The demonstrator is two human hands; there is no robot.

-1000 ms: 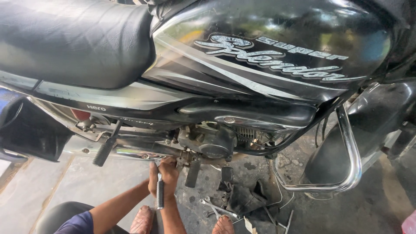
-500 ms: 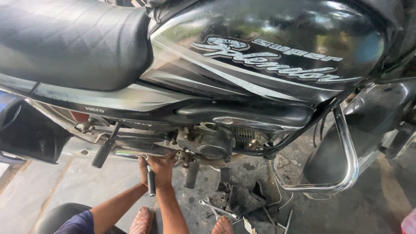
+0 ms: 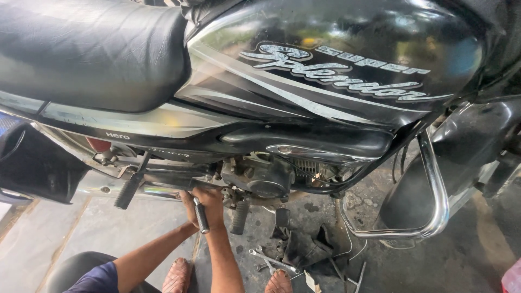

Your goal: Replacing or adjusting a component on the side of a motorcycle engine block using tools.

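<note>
— Fingers (image 3: 213,202) of both hands bunch together under the engine, don't they?

— Yes. The left hand (image 3: 191,205) and the right hand (image 3: 216,205) press side by side, and the fingers curl around a short dark tool handle (image 3: 201,216) with a ribbed, rubbery grip. Its lower end pokes out below the knuckles; the upper end is hidden by the hands, so what it meets cannot be told.

— Where does that sit on the machine?

— Just beneath the motorcycle (image 3: 260,108), at the underside of the engine (image 3: 259,176), a lumpy grey metal casting with fine cooling fins beside it. A cylindrical black rubber footpeg (image 3: 127,191) juts out to the left of the hands, and a second knurled peg (image 3: 239,217) hangs just to their right.

— And above?

— A glossy black fuel tank (image 3: 336,70), rounded and mirror-smooth, with silver swooping stripes. Left of it lies the seat (image 3: 92,54), matte black, softly padded and slightly wrinkled.

— Anything on the floor?

— The concrete floor (image 3: 477,255) is rough and oil-stained. Slim steel spanners (image 3: 273,261) lie near a crumpled dark rag (image 3: 304,247), close to the person's sandalled feet (image 3: 178,275). A bent chrome guard bar (image 3: 437,201), tubular and shiny, curves around at the right, in front of the black front mudguard (image 3: 467,146).

— The arms?

— Both forearms are bare, rising from a dark blue sleeve (image 3: 97,278) at the lower left.
</note>
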